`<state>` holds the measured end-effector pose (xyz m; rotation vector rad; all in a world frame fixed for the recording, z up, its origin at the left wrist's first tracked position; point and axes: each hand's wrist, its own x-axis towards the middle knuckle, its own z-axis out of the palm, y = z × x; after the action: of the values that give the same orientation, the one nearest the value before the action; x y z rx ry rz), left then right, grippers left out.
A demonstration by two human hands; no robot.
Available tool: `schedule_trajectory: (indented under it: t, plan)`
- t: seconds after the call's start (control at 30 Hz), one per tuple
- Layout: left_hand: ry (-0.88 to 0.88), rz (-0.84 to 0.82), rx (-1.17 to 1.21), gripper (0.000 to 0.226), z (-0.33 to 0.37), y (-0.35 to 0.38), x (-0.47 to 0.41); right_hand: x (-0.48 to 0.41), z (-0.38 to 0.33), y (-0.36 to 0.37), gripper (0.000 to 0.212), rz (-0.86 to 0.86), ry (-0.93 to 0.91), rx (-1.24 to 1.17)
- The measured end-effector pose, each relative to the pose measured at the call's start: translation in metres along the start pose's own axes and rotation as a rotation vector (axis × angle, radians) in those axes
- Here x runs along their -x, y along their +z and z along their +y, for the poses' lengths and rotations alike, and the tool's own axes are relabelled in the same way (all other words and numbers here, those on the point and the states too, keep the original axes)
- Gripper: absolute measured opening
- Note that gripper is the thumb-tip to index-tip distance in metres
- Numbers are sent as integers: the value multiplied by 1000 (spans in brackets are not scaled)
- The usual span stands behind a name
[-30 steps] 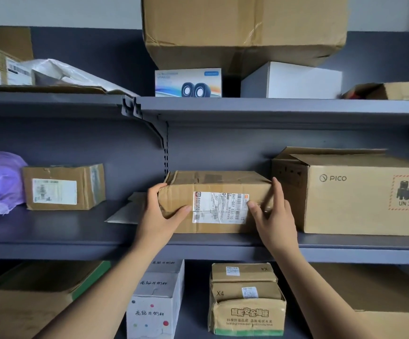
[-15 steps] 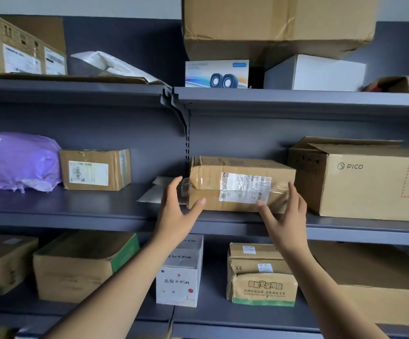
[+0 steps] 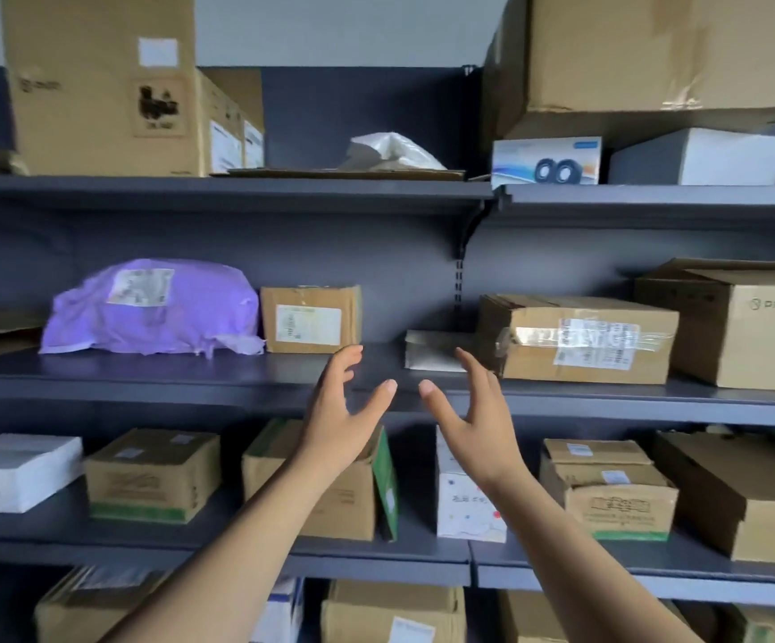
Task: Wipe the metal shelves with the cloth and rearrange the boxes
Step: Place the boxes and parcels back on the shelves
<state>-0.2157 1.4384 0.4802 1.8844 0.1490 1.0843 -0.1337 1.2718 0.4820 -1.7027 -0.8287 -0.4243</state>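
Both my hands hover in front of the grey metal middle shelf [image 3: 191,378], empty, fingers spread. My left hand [image 3: 344,410] and my right hand [image 3: 474,410] face each other, thumbs nearly meeting. To their right a taped cardboard box [image 3: 580,338] with a white label sits on the shelf, free of my hands. A small labelled cardboard box [image 3: 310,319] stands behind and left of my left hand, next to a purple plastic parcel [image 3: 153,308]. No cloth is in sight.
A PICO box [image 3: 738,322] stands at the right of the middle shelf. A flat grey piece [image 3: 436,350] lies by the taped box. The top shelf carries large cartons, a speaker box [image 3: 545,162] and a white box [image 3: 701,157]. The lower shelves hold several boxes.
My hands have let go of the taped box and moved left, closer together. The view has swung left and pulled back, bringing the purple parcel and more shelves into sight.
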Motion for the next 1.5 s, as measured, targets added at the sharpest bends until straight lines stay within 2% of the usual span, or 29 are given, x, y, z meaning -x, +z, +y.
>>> schedule_trajectory:
  t: [0.17,0.43,0.6,0.73,0.8,0.9,1.1,1.3,1.5]
  plan:
    - [-34,-5,21,48,-17,-70,25,38,-35,52,77,-25,47,15]
    - [-188,-101,60,44,-65,-98,87,114,-24,84,74,-34,217,138]
    - [-311,-186,60,61,-107,-96,131,164,6,96,78,-95,331,195]
    - [-463,-250,18,49,-152,-82,171,210,50,118,74,-193,482,224]
    - [-513,-286,-18,47,-176,-75,188,230,75,131,78,-233,539,211]
    - [-577,-323,-52,43,-217,-63,212,257,115,151,71,-287,630,211]
    - [-759,-362,-116,42,-335,-33,291,339,216,201,71,-450,797,281]
    - [-871,-397,-204,46,-491,7,376,417,353,259,77,-558,901,307]
    - [-898,-397,-281,56,-665,54,456,498,511,331,78,-624,954,330]
